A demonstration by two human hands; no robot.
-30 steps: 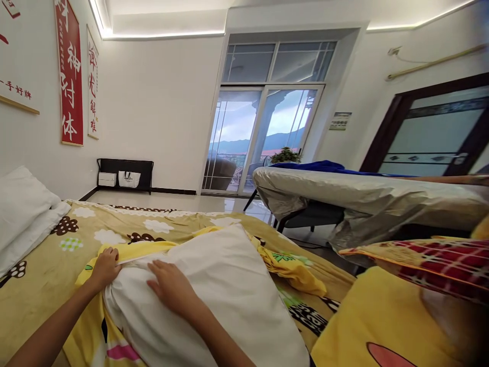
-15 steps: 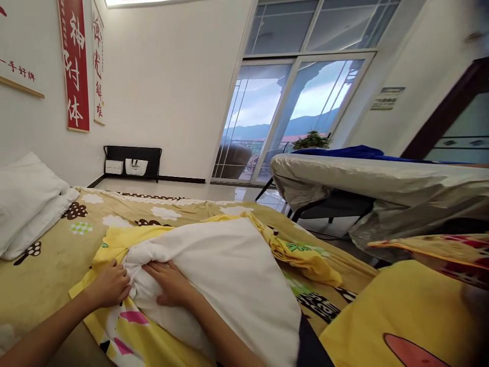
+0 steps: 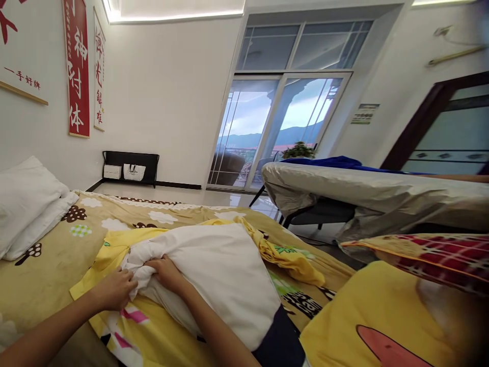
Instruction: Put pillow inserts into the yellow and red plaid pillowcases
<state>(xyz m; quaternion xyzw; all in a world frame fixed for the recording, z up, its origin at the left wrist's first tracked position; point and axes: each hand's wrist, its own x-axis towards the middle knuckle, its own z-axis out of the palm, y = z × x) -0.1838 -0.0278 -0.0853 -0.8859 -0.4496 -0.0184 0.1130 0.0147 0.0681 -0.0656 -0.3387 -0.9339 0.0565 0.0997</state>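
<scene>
A plump white pillow (image 3: 221, 270) lies across the bed in front of me, its near left end bunched into folds. Yellow patterned fabric (image 3: 153, 326), which looks like a pillowcase, spreads under and around that end. My left hand (image 3: 116, 289) has its fingers closed on the bunched white cloth at the yellow fabric's edge. Just to its right, my right hand (image 3: 167, 274) is curled into the folds of the pillow, gripping them; its fingertips are partly hidden. Whether the pillow's end sits inside the yellow fabric is hard to tell.
White pillows (image 3: 32, 204) are stacked at the left on the tan patterned bed sheet (image 3: 46, 295). At right lie a yellow cushion (image 3: 355, 311) and a red plaid cushion (image 3: 439, 255). Beyond stands a plastic-covered table (image 3: 374, 188). A black rack (image 3: 151, 165) stands by the far wall.
My right hand has gone from lying spread on the pillow to curling into its folds. My left hand has shifted slightly right and down. The view has tilted up a little.
</scene>
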